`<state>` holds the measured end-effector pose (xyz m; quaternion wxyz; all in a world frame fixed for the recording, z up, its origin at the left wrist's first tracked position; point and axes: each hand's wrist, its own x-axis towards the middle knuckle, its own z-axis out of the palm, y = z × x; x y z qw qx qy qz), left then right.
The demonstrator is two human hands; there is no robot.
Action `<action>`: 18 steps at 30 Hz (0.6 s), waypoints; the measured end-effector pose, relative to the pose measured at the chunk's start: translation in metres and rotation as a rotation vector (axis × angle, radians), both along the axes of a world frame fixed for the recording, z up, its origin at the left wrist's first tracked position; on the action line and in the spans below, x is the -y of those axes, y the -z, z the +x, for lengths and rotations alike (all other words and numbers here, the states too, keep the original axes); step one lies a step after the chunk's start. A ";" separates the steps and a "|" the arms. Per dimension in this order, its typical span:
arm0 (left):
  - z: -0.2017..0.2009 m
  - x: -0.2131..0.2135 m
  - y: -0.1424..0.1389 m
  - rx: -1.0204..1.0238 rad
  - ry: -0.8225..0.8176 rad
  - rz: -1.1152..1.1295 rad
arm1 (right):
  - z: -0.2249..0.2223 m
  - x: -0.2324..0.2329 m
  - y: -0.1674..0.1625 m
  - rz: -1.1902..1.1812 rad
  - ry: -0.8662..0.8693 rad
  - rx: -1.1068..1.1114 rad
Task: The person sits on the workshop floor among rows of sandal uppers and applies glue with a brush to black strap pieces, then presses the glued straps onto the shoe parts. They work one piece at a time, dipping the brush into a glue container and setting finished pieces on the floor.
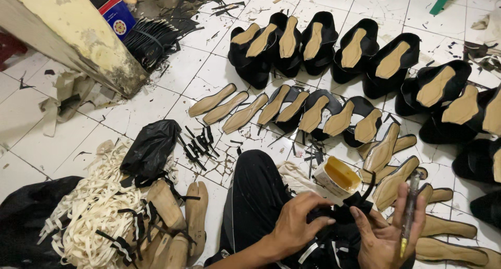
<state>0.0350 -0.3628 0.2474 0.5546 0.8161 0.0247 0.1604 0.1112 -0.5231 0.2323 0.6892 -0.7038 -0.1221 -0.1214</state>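
Pillar: at far left we see a worn, yellowish pillar (73, 37) rising from the white tiled floor (130, 112), with a stack of black strips (151, 39) just behind it.
Strip heap: at lower left we note a tangle of cream strips (94, 211) mixed with black ones; wooden shoe forms (180, 217) lie against it.
Bag: a crumpled black plastic bag (151, 146) sits above the heap, with short black offcuts (201, 141) just beside it.
Loose insoles: three tan insoles (229, 108) lie flat on the floor at centre.
Shoe rows: two rows of black shoe uppers with tan soles facing up (313, 42) run from centre to the right edge.
Left hand: our left hand (297, 224) rests on the black shoe piece (334, 232) in our lap; the fingers (318, 223) are curled and pressed onto the material, holding it down.
Work piece: the black shoe piece lies on our knee, low and right of centre, between both hands.
Glue tin: an open tin of amber glue (339, 176) stands on the floor just beyond the shoe piece.
Right hand: our right hand (383, 232) touches the shoe piece at its thumb; the fingers (399, 206) are closed narrowly around a thin brush-like tool (408, 214), held upright.
Far right: more tan soles (449, 228) lie near the right hand.
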 end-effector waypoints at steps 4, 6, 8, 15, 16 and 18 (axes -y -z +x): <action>0.001 0.013 -0.007 0.090 -0.014 0.124 | -0.004 -0.007 -0.005 0.158 -0.017 -0.065; 0.003 0.019 -0.005 0.061 -0.044 0.100 | -0.010 -0.012 -0.008 0.079 -0.015 -0.065; 0.008 0.020 0.002 0.031 -0.057 0.010 | -0.012 -0.014 -0.012 0.056 -0.016 -0.047; 0.012 0.015 0.032 -0.217 0.052 -0.585 | -0.009 -0.015 -0.024 0.355 -0.183 -0.117; 0.013 0.015 0.036 -0.243 0.078 -0.555 | -0.005 -0.014 -0.025 0.239 -0.216 -0.065; 0.013 0.014 0.042 -0.250 0.160 -0.750 | 0.001 -0.015 -0.025 0.218 -0.227 -0.086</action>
